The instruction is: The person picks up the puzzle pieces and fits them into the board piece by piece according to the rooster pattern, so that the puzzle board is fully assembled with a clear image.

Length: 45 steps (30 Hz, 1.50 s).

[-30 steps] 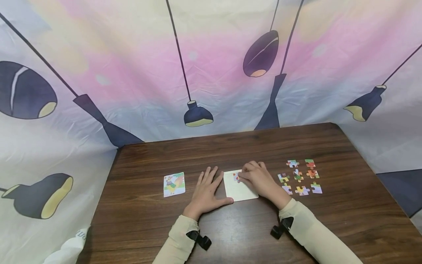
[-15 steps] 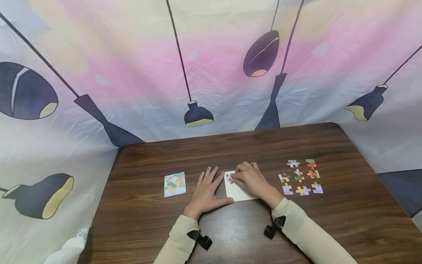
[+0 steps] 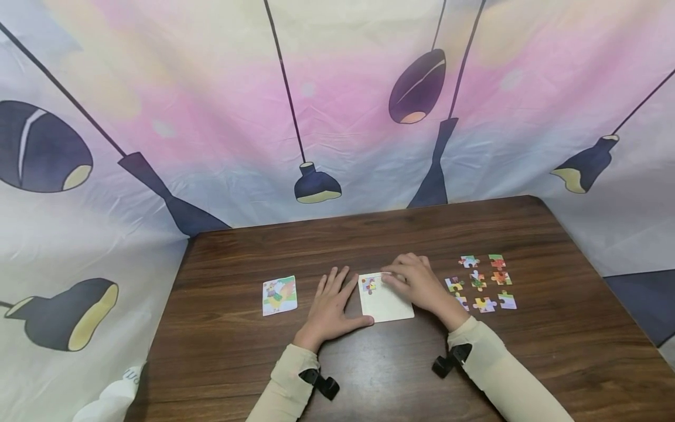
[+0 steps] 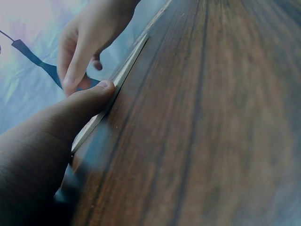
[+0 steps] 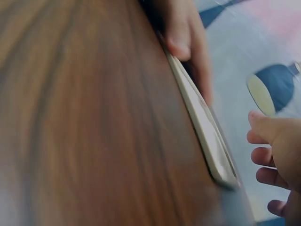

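A cream square puzzle board point(image 3: 387, 308) lies on the table, a colourful jigsaw piece point(image 3: 368, 285) in its upper left corner. My left hand point(image 3: 331, 308) rests with spread fingers at the board's left side, its thumb on the lower left edge. Over the board's upper right is my right hand point(image 3: 415, 285), just right of the piece. In the right wrist view my right hand point(image 5: 284, 153) shows loosely bent fingers with nothing between them, apart from the board. The left thumb point(image 4: 101, 89) touches the board's edge in the left wrist view.
Several loose jigsaw pieces point(image 3: 484, 304) lie spread to the right of the board. A square picture card point(image 3: 279, 295) with a cartoon animal is on the left. Behind the brown wooden table point(image 3: 232, 357) hangs a printed cloth point(image 3: 348, 111) with lamp drawings.
My right hand slid the jigsaw piece left into the board's upper left corner, then let go and drew back to the right. The left hand stayed in place.
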Each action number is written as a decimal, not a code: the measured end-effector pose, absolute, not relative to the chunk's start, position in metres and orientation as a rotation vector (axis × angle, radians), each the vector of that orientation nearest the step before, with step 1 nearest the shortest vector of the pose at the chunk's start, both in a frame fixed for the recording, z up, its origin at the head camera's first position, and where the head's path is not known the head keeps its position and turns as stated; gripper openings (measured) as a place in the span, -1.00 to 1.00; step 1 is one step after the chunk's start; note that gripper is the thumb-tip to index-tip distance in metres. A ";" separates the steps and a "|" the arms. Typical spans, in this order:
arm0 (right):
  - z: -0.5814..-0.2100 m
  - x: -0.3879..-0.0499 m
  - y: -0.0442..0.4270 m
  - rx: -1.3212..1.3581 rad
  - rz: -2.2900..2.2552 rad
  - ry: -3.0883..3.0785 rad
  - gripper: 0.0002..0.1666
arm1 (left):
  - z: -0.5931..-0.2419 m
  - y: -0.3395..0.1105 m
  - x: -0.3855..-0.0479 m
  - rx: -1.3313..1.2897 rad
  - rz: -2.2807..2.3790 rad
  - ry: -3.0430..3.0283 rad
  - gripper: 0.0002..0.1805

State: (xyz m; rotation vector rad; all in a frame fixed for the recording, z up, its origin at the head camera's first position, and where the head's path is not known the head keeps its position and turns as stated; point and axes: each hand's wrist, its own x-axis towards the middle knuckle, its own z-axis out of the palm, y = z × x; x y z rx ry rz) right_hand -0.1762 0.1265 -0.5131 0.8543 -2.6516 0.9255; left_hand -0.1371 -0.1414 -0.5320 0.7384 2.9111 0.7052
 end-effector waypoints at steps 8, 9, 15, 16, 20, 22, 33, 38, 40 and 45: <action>-0.508 -0.169 0.172 0.742 1.010 -2.621 -0.62 | -0.533 -0.140 -0.138 0.737 0.691 2.914 0.18; -0.508 -0.166 0.177 0.730 1.009 -2.620 -0.60 | -0.533 -0.140 -0.138 0.738 0.693 2.914 0.18; -0.510 -0.148 0.207 0.684 0.974 -2.621 -0.53 | -0.534 -0.141 -0.138 0.738 0.692 2.914 0.18; -0.510 -0.145 0.212 0.683 0.967 -2.619 -0.52 | -0.534 -0.141 -0.138 0.738 0.692 2.915 0.18; -0.512 -0.132 0.229 0.682 0.943 -2.616 -0.47 | -0.534 -0.142 -0.138 0.737 0.692 2.919 0.18; -0.514 -0.126 0.237 0.686 0.930 -2.612 -0.44 | -0.534 -0.142 -0.138 0.737 0.689 2.920 0.18; -0.521 -0.105 0.271 0.666 0.887 -2.640 -0.40 | -0.535 -0.141 -0.138 0.722 0.677 2.919 0.18; -0.524 -0.103 0.277 0.659 0.866 -2.673 -0.39 | -0.535 -0.142 -0.138 0.715 0.664 2.924 0.18; -0.525 -0.102 0.277 0.654 0.861 -2.680 -0.38 | -0.535 -0.142 -0.137 0.720 0.679 2.922 0.18; -0.527 -0.101 0.277 0.656 0.828 -2.685 -0.39 | -0.534 -0.141 -0.137 0.727 0.695 2.922 0.17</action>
